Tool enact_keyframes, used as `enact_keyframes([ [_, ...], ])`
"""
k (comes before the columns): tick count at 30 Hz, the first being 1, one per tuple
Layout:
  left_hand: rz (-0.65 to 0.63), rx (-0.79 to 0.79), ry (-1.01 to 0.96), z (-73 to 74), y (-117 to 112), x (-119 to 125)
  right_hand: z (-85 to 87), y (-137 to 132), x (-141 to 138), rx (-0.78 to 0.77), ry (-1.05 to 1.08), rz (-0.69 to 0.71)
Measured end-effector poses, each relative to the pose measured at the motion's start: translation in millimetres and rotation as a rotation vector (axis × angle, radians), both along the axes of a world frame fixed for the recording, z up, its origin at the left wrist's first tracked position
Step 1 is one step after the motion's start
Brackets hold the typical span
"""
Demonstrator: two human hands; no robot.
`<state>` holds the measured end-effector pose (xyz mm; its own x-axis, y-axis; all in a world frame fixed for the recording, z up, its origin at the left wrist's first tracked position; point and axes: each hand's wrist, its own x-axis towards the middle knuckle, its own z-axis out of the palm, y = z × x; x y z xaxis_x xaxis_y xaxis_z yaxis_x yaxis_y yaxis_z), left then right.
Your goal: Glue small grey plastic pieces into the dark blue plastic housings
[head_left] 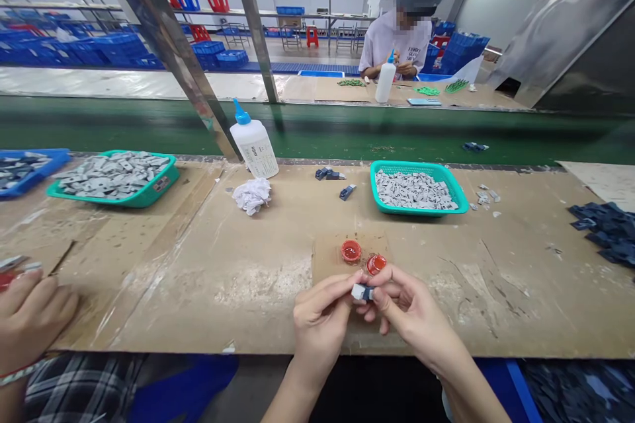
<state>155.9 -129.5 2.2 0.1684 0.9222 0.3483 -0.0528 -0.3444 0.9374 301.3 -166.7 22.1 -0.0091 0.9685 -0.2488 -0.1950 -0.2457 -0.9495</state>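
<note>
While the left hand (320, 324) and the right hand (411, 317) meet at 6 o'clock, close to the body, their fingertips (381, 275) are closed on a small white-and-dark-blue piece (362, 291), held in the air just above the workbench (208, 291). Just beyond the fingers, at 12 o'clock, a square of brown cardboard (325, 258) lies under a small red cup (350, 252) and a second red cup (376, 264). At 9 o'clock, at the edge of the view, a neighbouring worker's hand (30, 317) with a braided wristband curls around something red, too cut off to identify. A heap of dark blue pieces (602, 232) lies at 3 o'clock. Farther up the bench, a teal plastic basket (419, 188) full of grey-white pieces sits at 1 o'clock, with a few dark parts (327, 174) at 12. A crumpled white tissue (252, 195) and a white squeeze bottle (253, 145) with a blue nozzle stand at 11, a teal tray (114, 178) of grey pieces at 10, and a blue tray (30, 172) just left of it. Past a green conveyor belt (347, 135), a worker in a hairnet (397, 39) sits behind another white bottle (385, 79), with blue crates (461, 53) beyond.
</note>
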Motion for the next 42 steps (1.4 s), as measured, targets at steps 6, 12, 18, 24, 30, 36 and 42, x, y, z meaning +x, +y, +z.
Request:
enact_keyframes([
  [6,0.135,-0.012,0.017,2.4,-11,3,-2.1,1,-8,0.013,0.048,-0.052],
  [12,0.157,0.008,0.003,1.0,-11,4,2.9,-3,-6,-0.008,0.009,-0.158],
  [18,-0.111,0.078,0.002,16.4,6,-6,9.6,-4,-3,-0.025,0.088,-0.088],
  [24,-0.071,-0.169,-0.026,19.7,6,-9,7.8,-3,-19,-0.01,0.12,-0.152],
  [30,-0.188,-0.504,-0.19,18.5,4,-5,15.0,2,-19,-0.059,0.173,-0.175],
  [36,-0.171,-0.649,-0.305,22.7,0,5,27.7,0,-5,-0.079,0.152,-0.023],
  [42,0.082,-0.503,-0.279,2.6,21,-27,21.8,39,68,0.126,-0.404,-0.264],
])
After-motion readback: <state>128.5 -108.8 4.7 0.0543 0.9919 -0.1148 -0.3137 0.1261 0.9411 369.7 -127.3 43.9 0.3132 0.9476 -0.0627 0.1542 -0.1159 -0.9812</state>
